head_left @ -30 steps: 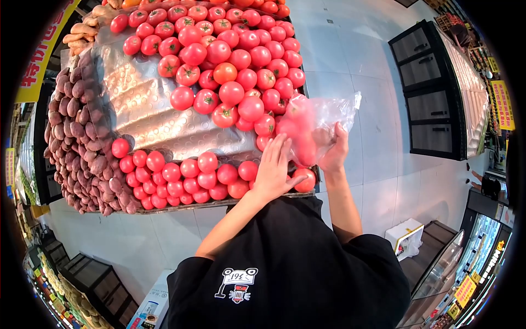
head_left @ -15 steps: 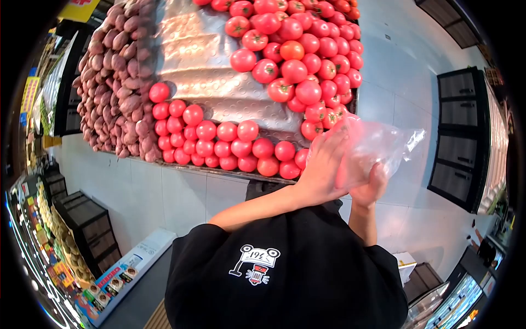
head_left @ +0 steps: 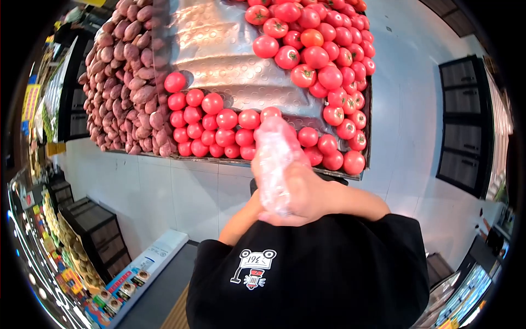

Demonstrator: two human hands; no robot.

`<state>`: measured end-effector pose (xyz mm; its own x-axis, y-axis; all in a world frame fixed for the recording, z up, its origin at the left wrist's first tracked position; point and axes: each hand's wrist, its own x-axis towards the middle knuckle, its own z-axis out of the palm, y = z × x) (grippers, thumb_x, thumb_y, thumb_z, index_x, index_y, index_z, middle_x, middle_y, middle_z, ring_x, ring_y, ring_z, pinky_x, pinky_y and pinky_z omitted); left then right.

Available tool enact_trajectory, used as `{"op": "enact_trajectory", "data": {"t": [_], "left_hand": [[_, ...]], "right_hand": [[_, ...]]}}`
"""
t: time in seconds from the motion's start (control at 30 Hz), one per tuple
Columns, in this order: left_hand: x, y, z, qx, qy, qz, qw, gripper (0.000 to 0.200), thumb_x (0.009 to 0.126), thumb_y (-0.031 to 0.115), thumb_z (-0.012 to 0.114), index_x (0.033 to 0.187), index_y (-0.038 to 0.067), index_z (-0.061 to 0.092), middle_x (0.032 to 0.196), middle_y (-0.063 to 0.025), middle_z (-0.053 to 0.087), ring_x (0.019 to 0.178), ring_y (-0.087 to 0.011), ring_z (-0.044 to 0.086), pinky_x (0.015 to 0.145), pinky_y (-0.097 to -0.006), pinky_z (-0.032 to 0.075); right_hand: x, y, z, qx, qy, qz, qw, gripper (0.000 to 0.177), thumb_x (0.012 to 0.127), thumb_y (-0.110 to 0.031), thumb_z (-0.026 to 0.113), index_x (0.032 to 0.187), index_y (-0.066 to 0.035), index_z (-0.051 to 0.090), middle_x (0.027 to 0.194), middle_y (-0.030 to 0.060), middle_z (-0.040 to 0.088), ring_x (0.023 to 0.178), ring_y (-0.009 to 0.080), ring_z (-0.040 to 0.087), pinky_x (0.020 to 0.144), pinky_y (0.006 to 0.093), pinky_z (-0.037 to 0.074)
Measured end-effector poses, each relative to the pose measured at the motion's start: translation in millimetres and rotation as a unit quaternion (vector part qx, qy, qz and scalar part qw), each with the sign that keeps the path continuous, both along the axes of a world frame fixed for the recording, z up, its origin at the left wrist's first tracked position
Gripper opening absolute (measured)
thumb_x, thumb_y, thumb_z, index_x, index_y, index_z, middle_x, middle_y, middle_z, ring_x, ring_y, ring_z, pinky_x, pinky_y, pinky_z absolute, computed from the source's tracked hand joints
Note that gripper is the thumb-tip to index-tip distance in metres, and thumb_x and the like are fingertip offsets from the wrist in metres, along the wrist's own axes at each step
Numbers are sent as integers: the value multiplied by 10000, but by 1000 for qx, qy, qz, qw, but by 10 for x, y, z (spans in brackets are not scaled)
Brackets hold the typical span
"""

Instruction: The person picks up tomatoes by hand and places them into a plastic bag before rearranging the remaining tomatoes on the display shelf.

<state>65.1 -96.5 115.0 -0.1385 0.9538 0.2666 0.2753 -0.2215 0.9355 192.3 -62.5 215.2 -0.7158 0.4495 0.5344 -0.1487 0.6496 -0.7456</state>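
Observation:
A clear plastic bag (head_left: 274, 164), crumpled into a narrow upright bundle, is gathered between my two hands in front of my chest. My right hand (head_left: 301, 189) is closed around its near side, fingers wrapped on the plastic. Behind the bag's left side, my left hand (head_left: 256, 167) grips it, with most of its fingers hidden. The bag's far end overlaps the front rows of red tomatoes (head_left: 226, 137), and pinkish red shows through it there. A single tomato (head_left: 270, 114) peeks out just beyond that end.
More tomatoes (head_left: 330, 77) are heaped along the stand's right side. Silver bubble lining (head_left: 230, 60) covers the middle of the stand. Sweet potatoes (head_left: 123, 82) fill its left part. A dark drawer cabinet (head_left: 463, 126) stands at the right, across the pale floor (head_left: 402, 109).
Both hands and the bag have swung from the right corner of the tomatoes to the middle front. The bag, spread wide before, is now bunched narrow. The view has shifted slightly.

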Motion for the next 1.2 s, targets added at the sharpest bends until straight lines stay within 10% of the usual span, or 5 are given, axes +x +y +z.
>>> {"op": "enact_trajectory", "data": {"t": [0.23,0.63,0.93,1.1,1.2], "left_hand": [[-880,-641,-124,-180,-300,240,905,797,1029,435,687,1654,37,392,1635,-208,488,1388,-395,604,1146,-538,508],[-1136,-301,49,-145,-332,273,891,801,1176,562,468,1722,15,259,1729,-162,388,1556,-323,451,1295,-463,386],[-1384,-464,-115,-228,152,13,962,542,1200,327,428,1522,-90,556,1488,-291,620,1387,-435,574,1227,-471,384],[-1300,-93,-377,12,157,-140,978,150,838,78,719,940,-12,655,895,-162,628,876,-392,636,757,-458,503],[-1176,55,-327,46,341,-223,912,193,837,125,714,994,20,674,1046,-127,654,1005,-358,628,875,-469,486]], "right_hand": [[-720,-157,-241,20,13,18,1000,341,992,-390,795,942,-65,707,989,114,653,1037,350,641,930,469,541],[37,-13,-1385,-149,-145,-487,848,238,1000,-183,750,1194,-51,707,1212,139,679,1191,356,644,1048,449,521],[542,317,-1994,-68,-279,-690,665,777,913,-320,871,1541,-29,519,1524,233,552,1448,431,496,1192,543,424],[470,469,-2046,-97,-346,-682,637,855,859,-387,916,1546,-62,524,1470,162,627,1406,382,527,1178,543,406],[472,544,-2119,-91,-330,-695,632,848,847,-383,922,1530,-59,537,1460,155,632,1395,375,536,1177,540,407]]}}
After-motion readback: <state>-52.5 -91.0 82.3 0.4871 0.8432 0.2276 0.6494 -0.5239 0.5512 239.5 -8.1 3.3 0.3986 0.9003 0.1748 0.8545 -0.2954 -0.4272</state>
